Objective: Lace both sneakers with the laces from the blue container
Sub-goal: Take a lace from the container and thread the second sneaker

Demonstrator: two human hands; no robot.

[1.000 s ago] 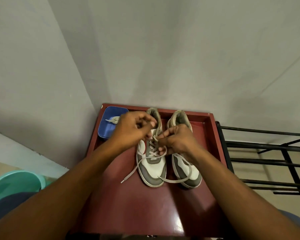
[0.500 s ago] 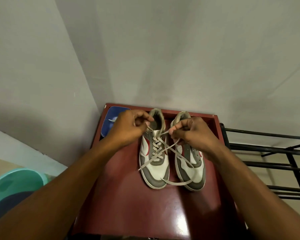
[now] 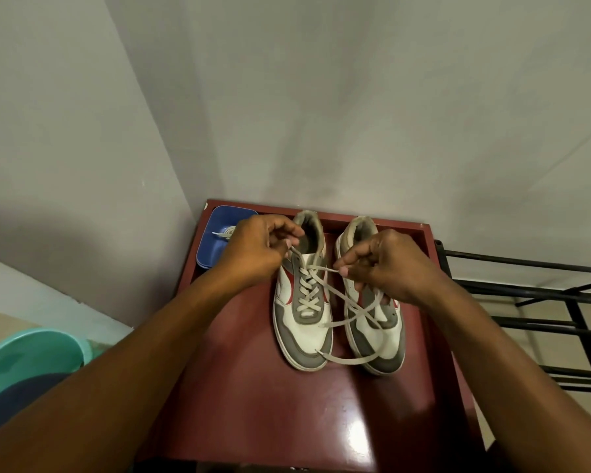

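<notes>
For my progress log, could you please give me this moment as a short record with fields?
left hand: pinches one strand of the lace
right hand: pinches another strand
laced sneaker: criss-crossed up to near the collar
other sneaker: no lacing visible; loose tails lie across it
blue container: far-left corner of the red table, spare lace inside

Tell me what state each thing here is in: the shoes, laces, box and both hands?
Left sneaker, upright, lace crossed through its eyelets, untied.
Right sneaker, upright, loose lace ends lying across it.
Lace, drawn taut between both hands.
Left hand, pinching the lace.
Right hand, pinching the lace.
Blue container, open, holding a second lace.
</notes>
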